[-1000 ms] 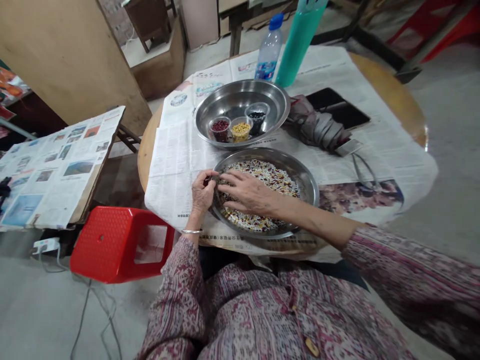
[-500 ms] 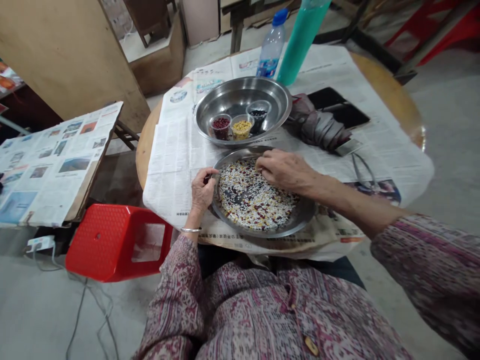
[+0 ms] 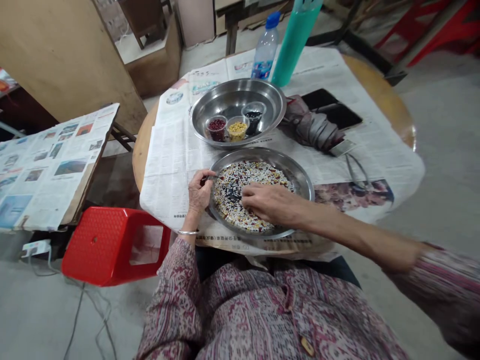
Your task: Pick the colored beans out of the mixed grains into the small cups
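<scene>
The curled, pressed-together left hand steadies the round steel plate at 9 o'clock, while the loosely spread right hand works the mixed white-and-red grains.

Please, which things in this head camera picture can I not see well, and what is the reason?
All in the head view:
What the left hand pinches: hidden by its fingers.
Grains under the right hand in the steel plate: hidden by that hand.
Top of the teal bottle: cut off by the top edge.
Right sleeve: blurred by motion.
</scene>
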`<move>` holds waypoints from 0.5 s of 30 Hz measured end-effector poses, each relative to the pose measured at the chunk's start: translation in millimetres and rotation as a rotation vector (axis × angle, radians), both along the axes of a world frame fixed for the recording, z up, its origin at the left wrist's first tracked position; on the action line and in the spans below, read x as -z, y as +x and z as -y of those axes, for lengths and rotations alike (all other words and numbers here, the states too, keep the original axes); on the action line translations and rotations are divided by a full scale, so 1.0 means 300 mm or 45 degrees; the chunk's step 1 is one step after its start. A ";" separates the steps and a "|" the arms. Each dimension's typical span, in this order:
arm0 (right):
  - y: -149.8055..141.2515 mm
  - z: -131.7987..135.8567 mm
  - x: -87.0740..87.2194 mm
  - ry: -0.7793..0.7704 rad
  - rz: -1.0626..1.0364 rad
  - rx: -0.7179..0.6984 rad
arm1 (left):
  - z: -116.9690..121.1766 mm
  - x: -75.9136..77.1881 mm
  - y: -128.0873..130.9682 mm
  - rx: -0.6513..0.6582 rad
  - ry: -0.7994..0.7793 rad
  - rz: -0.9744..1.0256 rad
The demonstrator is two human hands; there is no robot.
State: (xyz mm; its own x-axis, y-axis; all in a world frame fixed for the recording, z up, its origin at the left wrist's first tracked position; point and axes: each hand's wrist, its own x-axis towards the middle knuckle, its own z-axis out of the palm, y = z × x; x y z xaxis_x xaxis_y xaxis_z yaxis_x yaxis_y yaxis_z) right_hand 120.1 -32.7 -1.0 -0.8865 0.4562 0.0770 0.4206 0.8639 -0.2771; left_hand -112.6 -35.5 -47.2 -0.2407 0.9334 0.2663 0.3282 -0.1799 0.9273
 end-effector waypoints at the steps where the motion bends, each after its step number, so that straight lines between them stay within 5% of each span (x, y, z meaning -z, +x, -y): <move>1: 0.030 0.016 -0.010 -0.005 -0.015 0.037 | -0.001 0.002 0.000 -0.001 0.003 0.005; 8: 0.064 0.101 0.032 -0.174 0.019 -0.014 | 0.002 0.003 -0.003 -0.010 0.012 0.018; 15: 0.009 -0.049 0.000 0.024 -0.042 0.454 | 0.004 0.005 -0.007 0.000 0.036 0.034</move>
State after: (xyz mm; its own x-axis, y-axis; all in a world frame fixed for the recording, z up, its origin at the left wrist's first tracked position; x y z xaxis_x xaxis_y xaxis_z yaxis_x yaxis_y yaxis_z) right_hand 122.9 -17.9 -1.0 -0.6686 0.7348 0.1145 0.6877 0.6695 -0.2807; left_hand -114.8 -36.8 -48.5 -0.2480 0.9256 0.2861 0.3035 -0.2062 0.9303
